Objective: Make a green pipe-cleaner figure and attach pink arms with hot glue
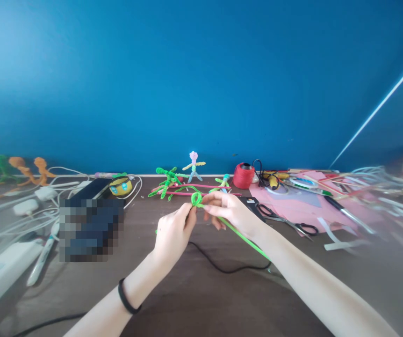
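Observation:
A bright green pipe cleaner (197, 199) is curled into a small round loop at its top. My left hand (175, 230) pinches it just under the loop, thumb and finger pressed together. From the right, my right hand (230, 211) grips the same pipe cleaner beside the loop, with its lower fingers curled. One long straight end runs from under my right hand down to the right, past the wrist. A short green tip shows left of my left hand. Behind the hands stand pipe-cleaner figures: a green one (167, 181) and a pink, yellow and blue one (193, 166).
On the right lie scissors (285, 220), pink paper (278, 206), a marker and a red spool (243, 176). White cables, a power strip (10, 276), a blurred-out dark object (92, 230) and a yellow round item (120, 186) are on the left. A black cord (222, 269) crosses the table.

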The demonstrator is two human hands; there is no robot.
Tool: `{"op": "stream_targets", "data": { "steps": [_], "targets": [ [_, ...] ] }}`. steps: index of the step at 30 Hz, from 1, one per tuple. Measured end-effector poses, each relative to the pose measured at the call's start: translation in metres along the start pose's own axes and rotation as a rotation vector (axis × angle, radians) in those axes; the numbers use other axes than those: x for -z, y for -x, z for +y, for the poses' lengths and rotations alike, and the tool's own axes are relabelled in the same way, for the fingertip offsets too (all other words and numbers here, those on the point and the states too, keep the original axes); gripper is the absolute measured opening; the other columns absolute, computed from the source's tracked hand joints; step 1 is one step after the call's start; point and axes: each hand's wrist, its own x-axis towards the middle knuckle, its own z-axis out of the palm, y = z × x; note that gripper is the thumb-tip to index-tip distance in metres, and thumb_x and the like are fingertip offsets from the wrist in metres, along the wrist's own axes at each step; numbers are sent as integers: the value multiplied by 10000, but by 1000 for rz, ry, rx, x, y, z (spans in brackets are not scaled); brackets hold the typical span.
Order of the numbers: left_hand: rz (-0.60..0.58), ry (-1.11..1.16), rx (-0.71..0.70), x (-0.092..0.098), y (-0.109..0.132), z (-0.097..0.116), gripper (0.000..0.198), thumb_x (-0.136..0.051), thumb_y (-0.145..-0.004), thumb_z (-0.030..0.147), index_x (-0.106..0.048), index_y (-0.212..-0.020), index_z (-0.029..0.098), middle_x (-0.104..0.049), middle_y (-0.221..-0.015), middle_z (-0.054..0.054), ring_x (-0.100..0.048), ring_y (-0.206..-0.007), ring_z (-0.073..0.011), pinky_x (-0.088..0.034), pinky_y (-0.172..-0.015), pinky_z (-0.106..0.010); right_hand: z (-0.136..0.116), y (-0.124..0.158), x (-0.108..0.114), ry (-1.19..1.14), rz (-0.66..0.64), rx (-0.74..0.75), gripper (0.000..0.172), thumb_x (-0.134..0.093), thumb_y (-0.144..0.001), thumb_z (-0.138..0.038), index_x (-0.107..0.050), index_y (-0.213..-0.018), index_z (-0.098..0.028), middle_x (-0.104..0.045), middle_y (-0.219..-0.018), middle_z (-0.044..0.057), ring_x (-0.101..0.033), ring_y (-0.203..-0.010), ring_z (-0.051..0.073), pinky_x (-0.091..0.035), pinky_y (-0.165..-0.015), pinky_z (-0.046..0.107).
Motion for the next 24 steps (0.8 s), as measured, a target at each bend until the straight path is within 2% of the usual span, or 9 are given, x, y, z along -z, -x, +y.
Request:
{"op": "stream_targets", "data": {
  "steps": [8,15,21,24],
  "targets": [
    [-73,408,132,4,-1,7,298,-354,-822,301,-402,-549,190,-437,-446,58,-378,-418,-80,-290,-491,-193,-2,3,-2,85,17,83,158,-552,-772,-262,-528,-878,-147,-570,-610,-22,-460,-370,47,-299,-343,168],
    [-84,522,192,2,-1,9,255,-367,-810,285,-453,-589,191,-434,-450,57,-382,-438,-96,-293,-491,-205,2,3,-1,240,57,155,224,-504,-815,-318,-549,-949,-143,-581,-620,-4,-492,-395,73,-321,-358,193],
    [-149,568,191,-1,-2,5,277,-353,-829,323,-470,-615,192,-467,-475,57,-400,-431,-91,-307,-480,-202,4,2,-4,-36,17,79,271,-559,-779,-301,-549,-985,-127,-572,-585,-16,-456,-368,59,-289,-343,189],
    [-128,531,158,-2,-3,2,270,-371,-829,339,-490,-636,192,-495,-522,44,-462,-491,-102,-339,-516,-202,5,1,-4,-167,-26,30,251,-583,-758,-280,-554,-955,-126,-569,-573,-23,-435,-362,45,-265,-340,180]
  ]
}}
